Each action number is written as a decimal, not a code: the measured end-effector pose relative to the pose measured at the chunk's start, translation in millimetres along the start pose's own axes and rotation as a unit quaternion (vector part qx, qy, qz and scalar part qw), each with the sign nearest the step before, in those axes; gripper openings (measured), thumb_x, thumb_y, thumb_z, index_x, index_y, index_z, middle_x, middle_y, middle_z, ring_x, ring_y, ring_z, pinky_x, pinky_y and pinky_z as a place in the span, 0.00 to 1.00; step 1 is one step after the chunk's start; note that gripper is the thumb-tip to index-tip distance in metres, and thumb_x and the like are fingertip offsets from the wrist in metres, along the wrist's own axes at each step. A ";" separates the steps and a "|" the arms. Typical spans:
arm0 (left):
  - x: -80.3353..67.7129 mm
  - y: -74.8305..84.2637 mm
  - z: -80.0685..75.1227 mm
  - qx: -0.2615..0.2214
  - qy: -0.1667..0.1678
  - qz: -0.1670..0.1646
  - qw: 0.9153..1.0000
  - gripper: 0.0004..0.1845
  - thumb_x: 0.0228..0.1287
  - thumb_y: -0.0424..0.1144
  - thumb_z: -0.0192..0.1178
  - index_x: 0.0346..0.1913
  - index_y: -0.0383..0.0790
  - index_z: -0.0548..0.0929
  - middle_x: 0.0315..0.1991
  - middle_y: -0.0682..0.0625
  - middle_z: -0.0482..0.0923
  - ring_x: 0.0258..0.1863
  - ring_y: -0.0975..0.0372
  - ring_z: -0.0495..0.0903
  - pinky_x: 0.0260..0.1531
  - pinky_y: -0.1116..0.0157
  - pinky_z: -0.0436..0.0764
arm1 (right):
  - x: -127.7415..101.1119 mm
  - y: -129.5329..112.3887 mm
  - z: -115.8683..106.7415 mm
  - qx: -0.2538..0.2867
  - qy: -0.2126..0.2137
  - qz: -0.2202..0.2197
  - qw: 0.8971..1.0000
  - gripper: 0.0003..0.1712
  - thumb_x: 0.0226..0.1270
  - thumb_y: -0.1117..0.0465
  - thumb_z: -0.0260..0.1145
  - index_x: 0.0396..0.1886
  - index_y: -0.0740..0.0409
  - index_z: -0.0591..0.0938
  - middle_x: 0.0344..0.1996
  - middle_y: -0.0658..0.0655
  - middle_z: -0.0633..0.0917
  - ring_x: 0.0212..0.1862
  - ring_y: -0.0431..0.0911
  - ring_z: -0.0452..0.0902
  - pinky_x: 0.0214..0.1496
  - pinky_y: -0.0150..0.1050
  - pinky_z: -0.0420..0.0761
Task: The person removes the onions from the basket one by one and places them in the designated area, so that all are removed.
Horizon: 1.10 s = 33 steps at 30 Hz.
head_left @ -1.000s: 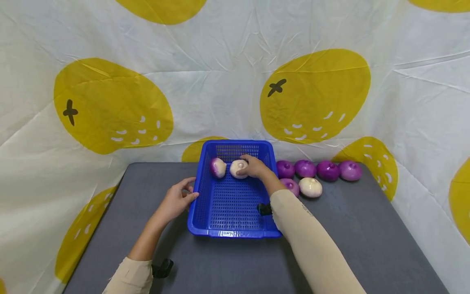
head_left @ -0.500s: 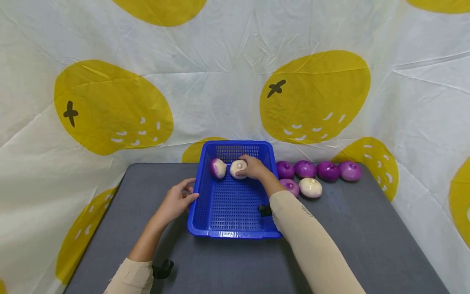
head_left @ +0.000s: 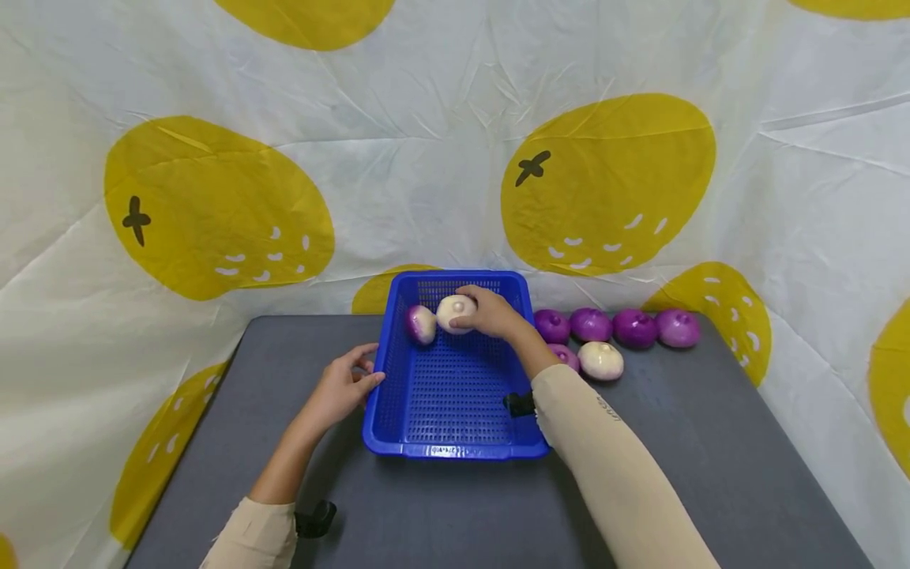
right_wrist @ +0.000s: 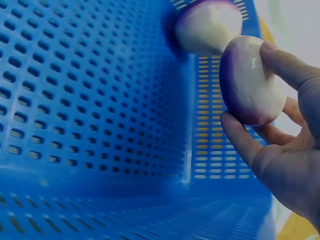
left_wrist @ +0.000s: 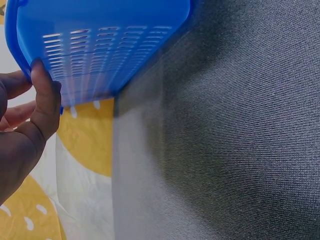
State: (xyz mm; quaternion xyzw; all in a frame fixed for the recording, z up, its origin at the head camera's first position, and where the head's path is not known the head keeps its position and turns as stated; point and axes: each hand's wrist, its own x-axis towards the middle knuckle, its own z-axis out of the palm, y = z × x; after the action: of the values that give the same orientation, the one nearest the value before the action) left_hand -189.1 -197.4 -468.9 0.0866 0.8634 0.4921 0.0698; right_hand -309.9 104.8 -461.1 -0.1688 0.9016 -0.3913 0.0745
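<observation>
Head view: right hand [head_left: 494,314] pinches turnip [head_left: 455,312] over basket [head_left: 398,454], at 12 o'clock; left hand [head_left: 346,385], thumb curled on rim, steadies. Best lowered gently beside its neighbour [head_left: 422,324].

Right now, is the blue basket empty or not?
Not empty: one turnip lies in the blue basket, and the right hand holds a second turnip above its floor.

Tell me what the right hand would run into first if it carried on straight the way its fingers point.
Most likely the second turnip, lying just beyond the turnip that the right hand grips inside the blue basket. Depth is unclear, so it might pass above it.
</observation>
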 end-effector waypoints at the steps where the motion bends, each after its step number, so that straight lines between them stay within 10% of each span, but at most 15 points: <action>1: -0.3 -0.4 -0.3 0.000 0.000 0.000 1.000 0.28 0.73 0.31 0.63 0.72 0.30 0.70 0.42 0.37 0.77 0.29 0.58 0.83 0.28 0.47 0.89 | -0.9 -1.7 -2.2 0.004 0.002 -0.006 1.000 0.42 0.63 0.53 0.76 0.73 0.62 0.72 0.69 0.65 0.77 0.70 0.60 0.72 0.74 0.54 0.71; 23: -0.4 0.9 -0.5 -0.002 -0.005 -0.008 1.000 0.28 0.74 0.32 0.62 0.73 0.30 0.69 0.43 0.37 0.76 0.29 0.58 0.83 0.28 0.49 0.89 | -47.4 -31.9 -84.0 0.038 0.029 -0.045 0.998 0.43 0.66 0.50 0.76 0.76 0.55 0.70 0.72 0.59 0.74 0.67 0.57 0.74 0.67 0.55 0.78; 33: -1.7 2.4 -1.4 0.005 -0.007 -0.012 1.000 0.29 0.74 0.32 0.62 0.73 0.31 0.69 0.43 0.38 0.76 0.30 0.57 0.84 0.30 0.49 0.89 | -86.5 -7.6 -123.7 0.069 0.085 -0.024 0.994 0.39 0.67 0.50 0.75 0.76 0.48 0.72 0.69 0.58 0.76 0.59 0.58 0.82 0.53 0.37 0.83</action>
State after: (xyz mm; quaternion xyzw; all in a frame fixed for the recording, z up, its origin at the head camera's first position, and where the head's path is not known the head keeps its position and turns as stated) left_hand -187.5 -197.7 -466.1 0.0798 0.8665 0.4861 0.0809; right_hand -260.3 215.4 -370.9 -0.1512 0.8710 -0.4675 -0.0001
